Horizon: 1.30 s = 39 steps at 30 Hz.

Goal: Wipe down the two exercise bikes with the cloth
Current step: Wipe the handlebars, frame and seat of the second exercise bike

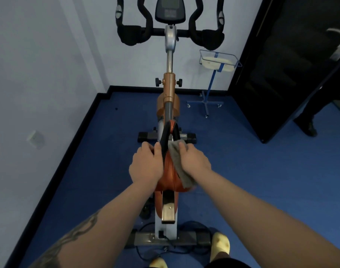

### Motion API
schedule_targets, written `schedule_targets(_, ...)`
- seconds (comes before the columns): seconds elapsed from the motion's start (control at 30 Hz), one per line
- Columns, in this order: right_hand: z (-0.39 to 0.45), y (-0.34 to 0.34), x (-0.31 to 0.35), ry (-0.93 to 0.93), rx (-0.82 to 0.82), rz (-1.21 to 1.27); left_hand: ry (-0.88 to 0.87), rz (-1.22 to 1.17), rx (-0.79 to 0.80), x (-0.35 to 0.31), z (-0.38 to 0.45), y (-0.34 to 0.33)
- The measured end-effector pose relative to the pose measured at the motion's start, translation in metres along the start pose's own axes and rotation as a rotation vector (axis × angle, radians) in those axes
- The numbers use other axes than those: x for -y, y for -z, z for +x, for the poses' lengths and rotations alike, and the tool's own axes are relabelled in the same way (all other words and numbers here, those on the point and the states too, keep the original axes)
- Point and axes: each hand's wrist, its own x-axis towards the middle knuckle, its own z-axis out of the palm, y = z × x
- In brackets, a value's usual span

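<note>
Both my arms reach forward and down over the exercise bike (pixel 169 89). My left hand (pixel 146 165) curls around the left side of the orange-and-black saddle (pixel 170 171), thumb on its black centre strip. My right hand (pixel 194 161) presses the grey cloth (pixel 177 165) against the saddle's right side, fingers bent over the cloth.

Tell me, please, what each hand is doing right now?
Left hand: grips the black-edged orange saddle, fingers curled over it.
Right hand: presses the grey cloth against the saddle, holding it.
</note>
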Motion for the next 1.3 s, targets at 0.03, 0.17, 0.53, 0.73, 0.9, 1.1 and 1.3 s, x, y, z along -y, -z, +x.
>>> schedule_targets(0.03, -0.005, -0.004, 0.0, 0.007, -0.041, 0.008, 0.004, -0.001, -0.006, 0.002, 0.0, 0.0)
schedule_targets(0.17, -0.053, -0.029, -0.025, 0.172, -0.244, 0.021, -0.006, 0.01, -0.01, 0.002, -0.002, 0.0)
schedule_targets(0.53, -0.033, -0.016, -0.026, 0.03, -0.126, -0.031, -0.032, 0.047, 0.011, -0.004, -0.002, 0.003)
schedule_targets(0.73, -0.02, -0.01, -0.013, -0.004, -0.116, -0.078, -0.025, 0.018, 0.009, 0.0, -0.002, 0.003)
schedule_targets(0.9, -0.03, -0.015, -0.022, -0.034, -0.173, 0.191, -0.037, 0.04, 0.002, -0.004, 0.0, 0.002)
schedule_targets(1.1, -0.019, -0.013, -0.012, -0.036, -0.139, 0.091, -0.026, 0.012, -0.001, 0.001, 0.0, 0.002)
schedule_targets(1.3, -0.017, -0.004, -0.008, -0.019, -0.074, -0.02, -0.033, 0.047, 0.008, -0.004, 0.001, 0.001)
